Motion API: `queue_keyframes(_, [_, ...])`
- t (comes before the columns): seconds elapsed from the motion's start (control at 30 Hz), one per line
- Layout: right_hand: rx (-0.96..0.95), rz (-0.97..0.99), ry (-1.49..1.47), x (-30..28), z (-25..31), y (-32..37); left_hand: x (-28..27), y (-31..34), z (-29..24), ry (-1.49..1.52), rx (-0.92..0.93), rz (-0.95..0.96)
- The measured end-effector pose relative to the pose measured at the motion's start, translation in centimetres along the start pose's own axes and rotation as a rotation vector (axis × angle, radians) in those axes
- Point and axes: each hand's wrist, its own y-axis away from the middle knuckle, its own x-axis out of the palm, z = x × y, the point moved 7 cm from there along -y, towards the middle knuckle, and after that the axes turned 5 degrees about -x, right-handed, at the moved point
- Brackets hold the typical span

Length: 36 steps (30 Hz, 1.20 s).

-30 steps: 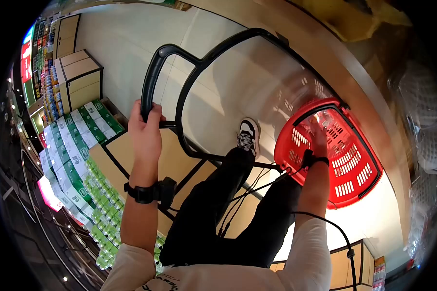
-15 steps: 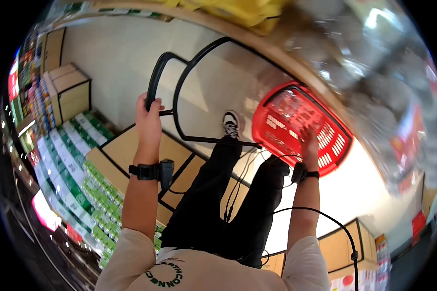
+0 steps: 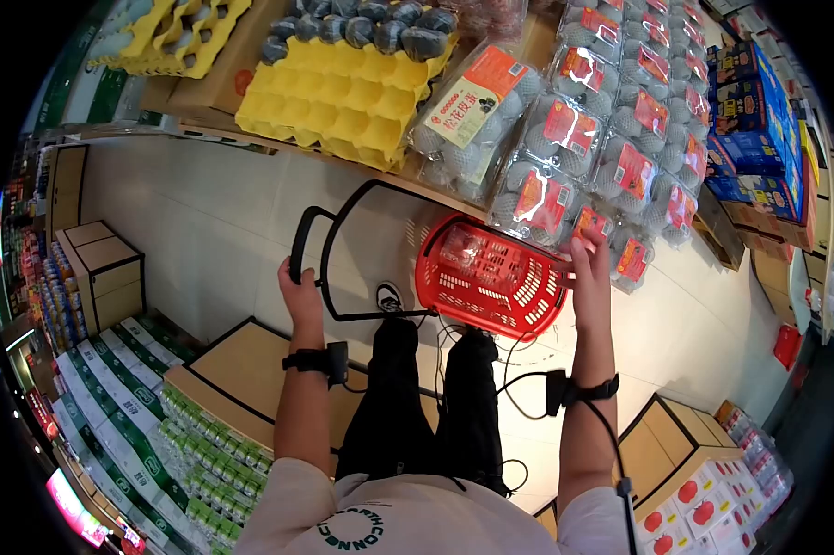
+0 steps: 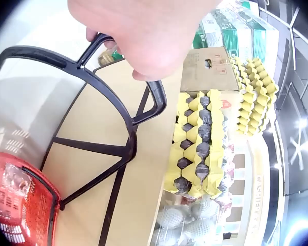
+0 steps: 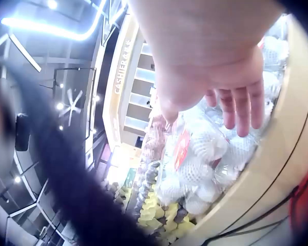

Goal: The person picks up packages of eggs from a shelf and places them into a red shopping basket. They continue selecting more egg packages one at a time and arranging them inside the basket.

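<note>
My left hand [image 3: 301,294] grips the black pull handle [image 3: 304,233] of a red shopping basket [image 3: 477,316] on the floor. In the left wrist view its fingers wrap over the handle's end. Inside the basket lies a clear plastic pack [image 3: 473,248]. My right hand [image 3: 591,282] is raised past the basket's right side, fingers extended and holding nothing. It is nearest the front packs of net-wrapped, egg-like items [image 3: 540,197], which carry red labels. In the right wrist view the fingers [image 5: 241,110] hang loosely in front of the white foam nets [image 5: 210,143].
Yellow egg trays [image 3: 338,102] with dark eggs [image 3: 389,32] stand on the wooden display [image 3: 491,208] ahead. Blue boxes [image 3: 759,139] are stacked to the right. Green-and-white cartons [image 3: 112,398] and a wooden stand [image 3: 241,370] are at the left. Apple-printed cartons [image 3: 694,509] sit at lower right.
My right hand has come up out of the basket, empty, toward the labelled packs. The view has swung up to the display. My left hand still grips the handle; the clear pack stays in the basket.
</note>
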Motion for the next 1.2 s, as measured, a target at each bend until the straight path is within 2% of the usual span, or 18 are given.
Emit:
queue_keyframes(0.1, [-0.010, 0.035, 0.129, 1.3, -0.3, -1.9, -0.1, -2.4, 1.8, -0.089, 0.109, -0.034])
queue_keyframes(0.17, [-0.026, 0.057, 0.264, 2.1, -0.2, -2.6, -0.2, -3.4, 1.7, -0.139, 0.093, -0.034])
queue_keyframes(0.23, [-0.034, 0.053, 0.267, 2.9, 0.0, -2.7, -0.3, -5.2, 2.8, -0.190, 0.028, 0.018])
queue_keyframes(0.3, [0.069, 0.016, 0.219, 3.1, -0.4, -2.6, -0.9, -7.2, 4.2, -0.246, -0.021, 0.003])
queue_keyframes(0.37, [0.058, 0.026, 0.220, 3.1, -1.2, -2.9, -1.7, -8.9, 6.1, -0.304, -0.078, -0.005])
queue_keyframes(0.43, [0.078, 0.024, 0.091, 3.6, 0.0, -2.4, -2.0, -10.5, 9.2, -0.186, -0.282, 0.068])
queue_keyframes(0.5, [0.117, 0.022, 0.106, 3.7, -0.2, -2.2, -2.3, -11.7, 10.6, -0.150, -0.258, 0.043])
queue_keyframes(0.57, [0.040, -0.016, 0.127, 3.1, -0.9, -2.6, -2.0, -11.8, 12.0, -0.099, -0.373, 0.125])
queue_keyframes(0.7, [-0.016, -0.057, -0.128, 3.7, -2.0, -2.6, -1.5, -9.7, 13.5, -0.144, -0.315, 0.132])
queue_keyframes(0.77, [-0.020, -0.068, -0.163, 3.8, -1.8, -2.2, -1.8, -7.7, 11.4, -0.342, -0.080, 0.077])
queue_keyframes(0.9, [0.016, -0.119, -0.118, 2.8, -3.0, -1.9, -2.6, -6.1, 12.0, -0.429, -0.092, 0.054])
queue_keyframes(1.1, [-0.192, -0.047, -0.185, 1.4, -2.8, -0.2, -3.3, -4.7, 14.1, -0.442, -0.077, 0.053])
queue_keyframes(1.2, [-0.164, 0.026, -0.228, 0.9, -3.4, 3.4, -2.3, -2.6, 12.4, -0.421, -0.121, 0.108])
